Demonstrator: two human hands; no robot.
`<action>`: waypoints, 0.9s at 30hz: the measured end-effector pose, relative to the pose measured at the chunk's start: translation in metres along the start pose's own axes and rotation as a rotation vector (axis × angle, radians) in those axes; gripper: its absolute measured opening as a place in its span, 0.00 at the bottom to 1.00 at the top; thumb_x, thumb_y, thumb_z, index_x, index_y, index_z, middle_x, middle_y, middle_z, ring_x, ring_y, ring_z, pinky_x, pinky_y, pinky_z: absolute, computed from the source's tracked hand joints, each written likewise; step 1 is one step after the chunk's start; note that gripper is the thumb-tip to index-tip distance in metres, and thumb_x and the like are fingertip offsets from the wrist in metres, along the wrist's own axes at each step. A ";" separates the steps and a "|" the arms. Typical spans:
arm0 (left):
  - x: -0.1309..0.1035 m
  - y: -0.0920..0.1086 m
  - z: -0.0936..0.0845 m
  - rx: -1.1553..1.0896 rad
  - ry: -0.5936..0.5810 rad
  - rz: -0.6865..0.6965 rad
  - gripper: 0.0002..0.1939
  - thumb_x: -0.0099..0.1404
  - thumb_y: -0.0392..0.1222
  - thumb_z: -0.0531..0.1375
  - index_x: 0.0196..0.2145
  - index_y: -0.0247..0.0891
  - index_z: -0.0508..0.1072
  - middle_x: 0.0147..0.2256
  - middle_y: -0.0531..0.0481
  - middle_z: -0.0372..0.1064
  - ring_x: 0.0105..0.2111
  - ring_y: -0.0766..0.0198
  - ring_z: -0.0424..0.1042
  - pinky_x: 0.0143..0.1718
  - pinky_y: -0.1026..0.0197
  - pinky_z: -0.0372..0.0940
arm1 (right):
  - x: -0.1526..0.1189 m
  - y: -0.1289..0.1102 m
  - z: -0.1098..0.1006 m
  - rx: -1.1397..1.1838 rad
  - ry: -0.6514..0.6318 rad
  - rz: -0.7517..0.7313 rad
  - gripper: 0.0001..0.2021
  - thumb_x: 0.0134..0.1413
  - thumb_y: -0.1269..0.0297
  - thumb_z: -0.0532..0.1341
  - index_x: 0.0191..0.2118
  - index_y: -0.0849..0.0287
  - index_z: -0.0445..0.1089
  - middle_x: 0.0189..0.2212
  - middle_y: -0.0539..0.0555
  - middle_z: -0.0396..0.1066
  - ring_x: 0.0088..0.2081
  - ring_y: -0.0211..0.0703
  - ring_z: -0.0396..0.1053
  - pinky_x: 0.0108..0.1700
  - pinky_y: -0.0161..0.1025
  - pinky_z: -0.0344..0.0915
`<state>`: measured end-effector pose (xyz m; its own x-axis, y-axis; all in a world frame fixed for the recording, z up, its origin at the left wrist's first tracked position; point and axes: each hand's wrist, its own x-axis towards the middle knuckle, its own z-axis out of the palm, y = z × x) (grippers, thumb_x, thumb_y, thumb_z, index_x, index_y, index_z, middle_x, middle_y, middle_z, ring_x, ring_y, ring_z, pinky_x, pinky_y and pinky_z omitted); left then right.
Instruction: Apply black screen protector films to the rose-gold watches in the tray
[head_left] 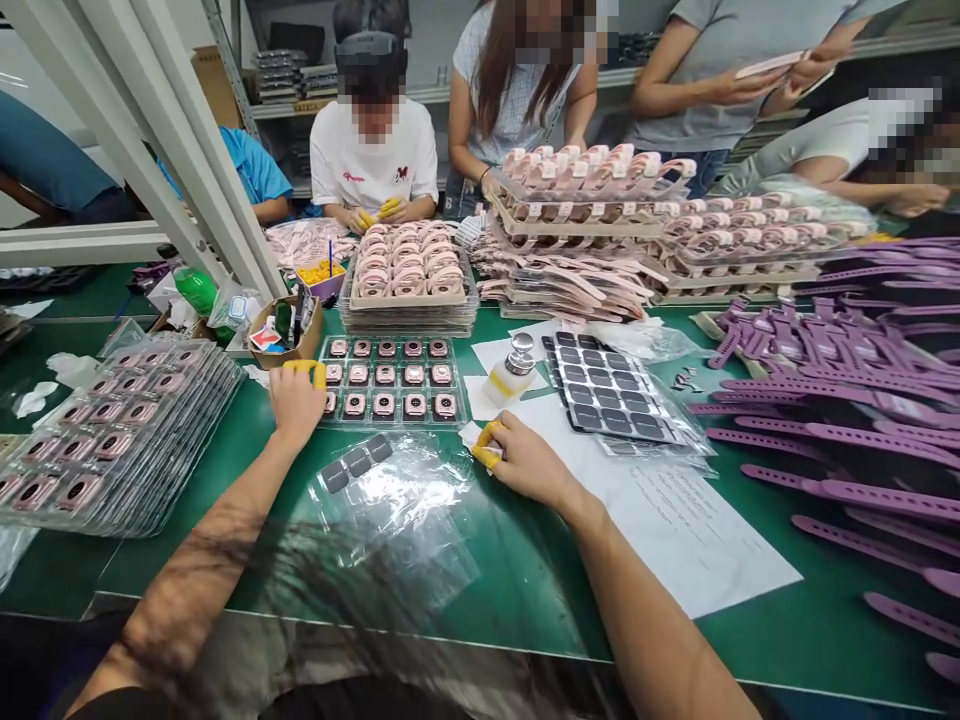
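Note:
A clear plastic tray (pixel 387 425) holds rows of pink watch bodies (pixel 385 373) in front of me. My left hand (pixel 295 402), with yellow finger cots, is closed at the tray's left edge; its fingertips are partly hidden. To the right of the tray, my right hand (pixel 529 462), also in yellow finger cots, pinches a small white wipe (pixel 470 436) just above the table. A pump bottle (pixel 511 375) with a metal top stands beyond this hand. Between my arms lie clear plastic sheets (pixel 409 510) with a strip of dark square stickers (pixel 357 463).
Stacked trays of watch bodies (pixel 112 430) stand at left. Sheets of dark square stickers (pixel 607 388) and a printed paper (pixel 697 530) lie right, beside purple straps (pixel 862 400). Pink straps in trays (pixel 409 265) and a small box (pixel 289 340) stand farther back. Several people work opposite.

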<state>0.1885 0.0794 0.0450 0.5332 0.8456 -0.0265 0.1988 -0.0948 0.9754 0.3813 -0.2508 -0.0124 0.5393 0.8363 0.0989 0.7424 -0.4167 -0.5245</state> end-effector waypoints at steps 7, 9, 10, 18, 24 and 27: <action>-0.013 0.033 0.112 0.274 -0.616 0.336 0.15 0.60 0.32 0.77 0.24 0.43 0.76 0.30 0.40 0.76 0.53 0.39 0.73 0.63 0.41 0.60 | -0.001 -0.006 -0.003 0.086 0.002 -0.039 0.03 0.66 0.64 0.63 0.38 0.52 0.74 0.36 0.53 0.75 0.40 0.51 0.73 0.44 0.46 0.71; -0.005 0.037 0.142 0.301 -0.760 0.371 0.20 0.56 0.27 0.76 0.19 0.44 0.72 0.25 0.42 0.72 0.48 0.41 0.74 0.61 0.42 0.60 | -0.001 -0.007 0.001 0.095 0.054 -0.030 0.04 0.67 0.65 0.63 0.42 0.53 0.75 0.38 0.55 0.76 0.43 0.54 0.73 0.48 0.49 0.72; -0.002 0.038 0.152 0.304 -0.809 0.382 0.23 0.56 0.26 0.75 0.16 0.44 0.69 0.23 0.42 0.71 0.48 0.41 0.74 0.60 0.42 0.60 | -0.001 -0.008 0.004 0.100 0.088 -0.028 0.05 0.67 0.64 0.62 0.45 0.52 0.76 0.41 0.57 0.76 0.46 0.57 0.73 0.50 0.53 0.73; -0.027 0.025 0.128 0.092 -0.766 0.365 0.11 0.63 0.36 0.75 0.29 0.44 0.78 0.35 0.36 0.76 0.52 0.37 0.75 0.65 0.35 0.62 | -0.004 -0.025 0.030 0.273 0.400 -0.036 0.20 0.74 0.55 0.57 0.66 0.29 0.70 0.47 0.57 0.74 0.51 0.66 0.75 0.53 0.67 0.78; -0.075 0.000 0.079 -0.182 -0.745 0.167 0.20 0.64 0.60 0.76 0.46 0.47 0.82 0.44 0.42 0.77 0.38 0.49 0.81 0.41 0.43 0.78 | 0.005 -0.046 0.041 0.436 0.368 -0.209 0.22 0.71 0.52 0.59 0.64 0.15 0.67 0.45 0.51 0.76 0.46 0.59 0.79 0.47 0.63 0.80; -0.078 -0.008 0.074 -0.259 -0.765 0.069 0.26 0.59 0.57 0.81 0.48 0.45 0.81 0.46 0.43 0.78 0.37 0.54 0.82 0.38 0.50 0.79 | 0.013 -0.050 0.042 0.475 0.306 -0.249 0.15 0.71 0.51 0.58 0.56 0.20 0.75 0.45 0.49 0.77 0.46 0.56 0.80 0.50 0.61 0.80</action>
<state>0.2063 -0.0245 0.0234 0.9707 0.2396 -0.0155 -0.0013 0.0701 0.9975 0.3341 -0.2040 -0.0202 0.5144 0.7183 0.4684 0.6405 0.0414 -0.7669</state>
